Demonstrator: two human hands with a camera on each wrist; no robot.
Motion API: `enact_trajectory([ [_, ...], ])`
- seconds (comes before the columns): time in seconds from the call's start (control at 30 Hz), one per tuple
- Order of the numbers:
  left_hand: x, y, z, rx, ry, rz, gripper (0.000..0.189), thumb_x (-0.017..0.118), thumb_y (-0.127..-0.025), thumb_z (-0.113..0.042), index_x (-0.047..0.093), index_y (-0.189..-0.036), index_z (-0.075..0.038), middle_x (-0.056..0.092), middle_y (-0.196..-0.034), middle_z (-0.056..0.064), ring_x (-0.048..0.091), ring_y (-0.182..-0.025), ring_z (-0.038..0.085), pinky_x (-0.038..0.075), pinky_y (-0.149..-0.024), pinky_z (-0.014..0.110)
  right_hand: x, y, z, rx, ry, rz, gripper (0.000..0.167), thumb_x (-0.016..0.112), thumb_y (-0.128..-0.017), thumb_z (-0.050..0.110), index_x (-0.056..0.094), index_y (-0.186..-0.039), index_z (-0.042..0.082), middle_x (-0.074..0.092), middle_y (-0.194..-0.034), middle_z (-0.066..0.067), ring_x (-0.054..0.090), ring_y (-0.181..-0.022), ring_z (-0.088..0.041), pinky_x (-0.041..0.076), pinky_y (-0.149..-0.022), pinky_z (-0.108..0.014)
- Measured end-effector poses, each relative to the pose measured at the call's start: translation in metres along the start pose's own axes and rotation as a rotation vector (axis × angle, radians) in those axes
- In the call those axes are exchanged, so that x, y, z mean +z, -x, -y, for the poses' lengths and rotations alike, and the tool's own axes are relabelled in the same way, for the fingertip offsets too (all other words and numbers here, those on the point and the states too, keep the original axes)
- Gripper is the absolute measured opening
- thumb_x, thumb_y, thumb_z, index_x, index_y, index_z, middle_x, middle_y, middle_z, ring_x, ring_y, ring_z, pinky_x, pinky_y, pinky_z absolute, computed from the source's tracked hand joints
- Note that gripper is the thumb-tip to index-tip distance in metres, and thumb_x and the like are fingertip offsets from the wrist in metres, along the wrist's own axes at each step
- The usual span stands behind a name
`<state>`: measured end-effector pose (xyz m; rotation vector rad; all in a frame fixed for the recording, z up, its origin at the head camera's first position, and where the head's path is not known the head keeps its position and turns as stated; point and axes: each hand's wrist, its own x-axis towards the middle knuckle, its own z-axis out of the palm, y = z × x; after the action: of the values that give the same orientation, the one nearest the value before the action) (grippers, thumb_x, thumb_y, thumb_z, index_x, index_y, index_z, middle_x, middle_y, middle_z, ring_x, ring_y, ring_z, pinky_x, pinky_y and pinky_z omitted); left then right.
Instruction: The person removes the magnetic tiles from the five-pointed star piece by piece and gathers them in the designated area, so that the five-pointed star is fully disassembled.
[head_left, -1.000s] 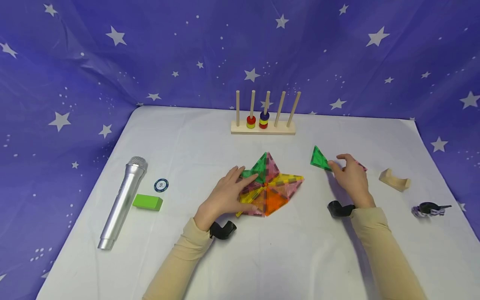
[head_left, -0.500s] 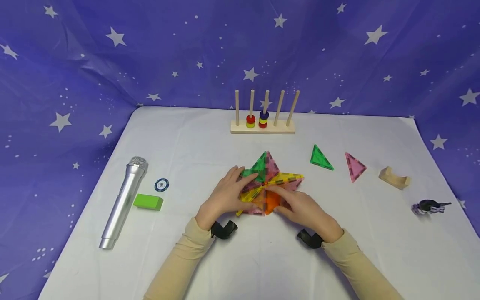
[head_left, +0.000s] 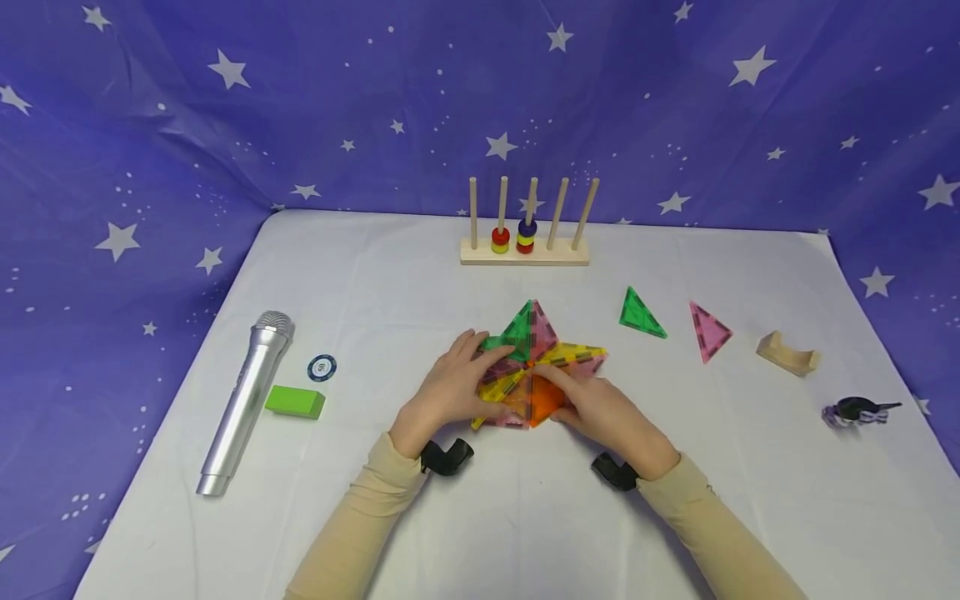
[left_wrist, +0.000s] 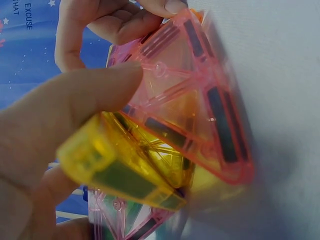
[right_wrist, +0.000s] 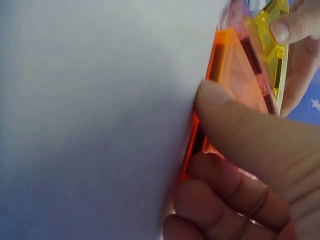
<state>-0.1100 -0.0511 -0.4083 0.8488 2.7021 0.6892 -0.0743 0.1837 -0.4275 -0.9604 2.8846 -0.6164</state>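
Note:
Translucent triangular magnetic tiles form a star-like shape at the middle of the table. My right hand [head_left: 611, 417] pinches an orange magnetic tile [head_left: 546, 402] at the star's near right side; the right wrist view has its thumb [right_wrist: 220, 100] on the tile's edge and the other fingers curled. Over the left side, my left hand [head_left: 447, 390] rests with fingers spread and fairly straight. Its thumb touches a pink tile [left_wrist: 172, 75], beside a tilted yellow tile [left_wrist: 125, 170]. Green tiles [head_left: 519, 327] show at the far side. The left hand hides part of the star.
A green tile [head_left: 641, 315] and a pink tile [head_left: 708, 331] lie apart to the right, near a wooden cradle-shaped block [head_left: 787, 356] and a small dark figure [head_left: 858, 412]. A peg stand [head_left: 525, 252] stands behind. Leftward are a microphone [head_left: 243, 404], poker chip [head_left: 322, 367] and green block [head_left: 295, 402].
My right hand has come left from the loose green and pink tiles to the orange tile, leaving both behind. Its grip there has barely shifted since half a second ago. My left hand stays put.

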Motion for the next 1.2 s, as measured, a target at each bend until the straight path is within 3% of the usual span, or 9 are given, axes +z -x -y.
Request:
enact_trajectory([
  [0.4, 0.001, -0.001, -0.001, -0.007, -0.007, 0.004, 0.079, 0.075, -0.068, -0.046, 0.043, -0.136, -0.022, 0.028, -0.142, 0.016, 0.016, -0.132, 0.033, 0.024, -0.101, 0.05, -0.006, -0.004, -0.004, -0.026, -0.001, 0.054, 0.061, 0.075, -0.074, 0.024, 0.046, -0.126, 0.013, 0.036, -0.059, 0.008, 0.034, -0.048, -0.007, 0.035, -0.05, -0.022],
  [0.67, 0.001, -0.001, 0.0, -0.006, -0.007, -0.001, 0.078, 0.075, -0.068, -0.046, 0.043, -0.136, -0.022, 0.028, -0.142, 0.016, 0.017, -0.132, 0.033, 0.026, -0.1, 0.051, -0.008, -0.007, -0.003, -0.041, 0.026, 0.062, 0.058, 0.077, -0.072, 0.021, 0.048, -0.122, 0.012, 0.059, -0.083, -0.003, 0.053, -0.062, -0.011, 0.049, -0.063, -0.029],
  [0.83, 0.002, -0.001, 0.0, -0.008, -0.006, -0.005, 0.079, 0.075, -0.068, -0.045, 0.043, -0.136, -0.022, 0.028, -0.142, 0.016, 0.017, -0.131, 0.033, 0.028, -0.098, 0.051, -0.006, -0.005, -0.003, -0.095, 0.039, 0.013, 0.059, 0.079, -0.07, 0.019, 0.049, -0.12, 0.011, 0.059, -0.087, -0.005, 0.058, -0.073, -0.018, 0.05, -0.065, -0.032],
  [1.03, 0.002, -0.001, 0.001, -0.011, -0.005, -0.003, 0.08, 0.075, -0.068, -0.044, 0.041, -0.136, -0.022, 0.028, -0.142, 0.016, 0.017, -0.132, 0.033, 0.028, -0.099, 0.051, -0.001, 0.004, -0.006, -0.194, 0.066, -0.099, 0.058, 0.079, -0.069, 0.019, 0.051, -0.118, 0.009, 0.052, -0.102, -0.005, 0.053, -0.085, -0.018, 0.049, -0.068, -0.031],
  [1.13, 0.001, -0.001, 0.001, -0.016, -0.003, 0.004, 0.08, 0.075, -0.068, -0.045, 0.041, -0.137, -0.022, 0.027, -0.142, 0.016, 0.017, -0.132, 0.032, 0.028, -0.099, 0.051, 0.001, 0.008, -0.008, -0.242, 0.046, -0.111, 0.053, 0.077, -0.072, 0.018, 0.051, -0.117, 0.005, 0.053, -0.106, -0.003, 0.05, -0.095, -0.018, 0.047, -0.077, -0.031],
  [1.2, 0.001, -0.001, 0.001, -0.017, -0.004, 0.007, 0.081, 0.075, -0.068, -0.046, 0.041, -0.137, -0.023, 0.027, -0.142, 0.016, 0.016, -0.132, 0.032, 0.028, -0.099, 0.051, 0.001, 0.011, -0.008, -0.23, 0.007, -0.086, 0.047, 0.075, -0.075, 0.018, 0.052, -0.114, 0.005, 0.055, -0.103, 0.0, 0.05, -0.092, -0.016, 0.046, -0.078, -0.031],
])
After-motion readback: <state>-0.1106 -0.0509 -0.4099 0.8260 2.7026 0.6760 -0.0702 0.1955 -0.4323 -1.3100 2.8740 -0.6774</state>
